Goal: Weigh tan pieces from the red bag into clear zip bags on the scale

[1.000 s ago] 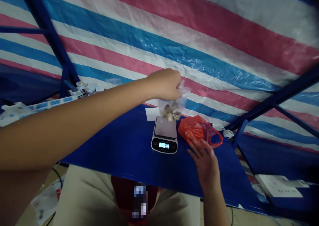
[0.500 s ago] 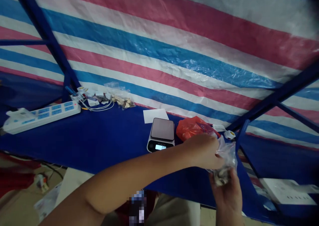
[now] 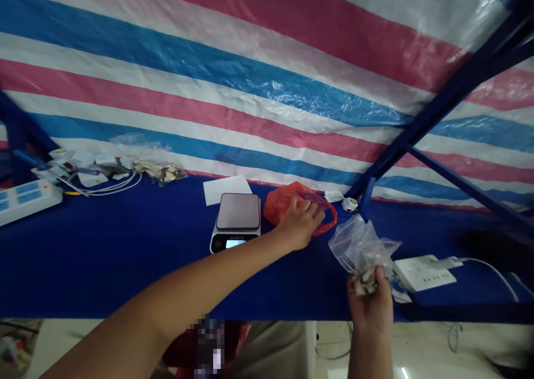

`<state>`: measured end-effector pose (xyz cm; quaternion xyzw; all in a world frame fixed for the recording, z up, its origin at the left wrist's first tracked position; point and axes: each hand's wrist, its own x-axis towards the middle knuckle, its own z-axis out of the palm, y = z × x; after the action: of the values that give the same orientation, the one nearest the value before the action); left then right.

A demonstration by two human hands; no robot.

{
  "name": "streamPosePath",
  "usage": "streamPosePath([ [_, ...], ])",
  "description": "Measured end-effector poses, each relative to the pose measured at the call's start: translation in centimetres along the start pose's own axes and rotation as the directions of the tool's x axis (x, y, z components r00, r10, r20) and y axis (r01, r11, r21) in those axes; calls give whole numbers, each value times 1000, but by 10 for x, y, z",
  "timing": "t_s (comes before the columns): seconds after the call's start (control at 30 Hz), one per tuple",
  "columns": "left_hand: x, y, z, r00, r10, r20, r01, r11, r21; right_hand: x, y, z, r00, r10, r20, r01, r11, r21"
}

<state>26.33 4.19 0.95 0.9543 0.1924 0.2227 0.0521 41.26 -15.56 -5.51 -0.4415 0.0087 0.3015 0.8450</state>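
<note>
My left hand [image 3: 301,225] reaches across to the red plastic bag [image 3: 283,202] at the back of the table. Its fingers are bent and apart over the bag's mouth; the fingertips are partly hidden, and I see nothing held in them. On the right, my right hand [image 3: 371,301] grips a clear zip bag [image 3: 372,252] from below. Pale and dark small pieces [image 3: 365,282] fill its bottom, and I cannot make out what they are. Beside the red bag stands a kitchen scale [image 3: 238,211] with a lit display, partly covered by my left forearm; its plate bears nothing.
A white paper sheet [image 3: 217,188] lies behind the scale. At the back left are cables [image 3: 110,188], small plugs and clear bags of pale pieces [image 3: 161,171]. Power strips lie at the left [image 3: 31,201] and right [image 3: 425,273]. Blue frame bars [image 3: 417,117] rise before the striped sheet.
My left hand has left the clear bag and moved left onto the red bag. My right hand keeps the clear bag. The view has turned to the right.
</note>
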Motion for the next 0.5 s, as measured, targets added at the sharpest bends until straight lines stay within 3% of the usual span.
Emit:
streamPosePath([
  [0.1,15,-9,25,997,-69,25,67,996,56,3,-3,2,999,-33,-30,32,999,-31],
  [0.2,27,-26,24,988,-135,70,131,990,57,5,-2,12,995,-96,-25,93,990,-103],
  [0.3,23,-38,1,987,-151,62,149,988,32,3,1,34,983,-182,36,185,965,-187],
  [0.37,12,-42,-19,985,-171,-12,171,985,-8,0,5,55,969,-235,76,246,950,-192],
  [0.5,-15,-45,-48,929,-339,-151,286,914,-289,3,18,91,915,-350,201,386,903,-187],
])
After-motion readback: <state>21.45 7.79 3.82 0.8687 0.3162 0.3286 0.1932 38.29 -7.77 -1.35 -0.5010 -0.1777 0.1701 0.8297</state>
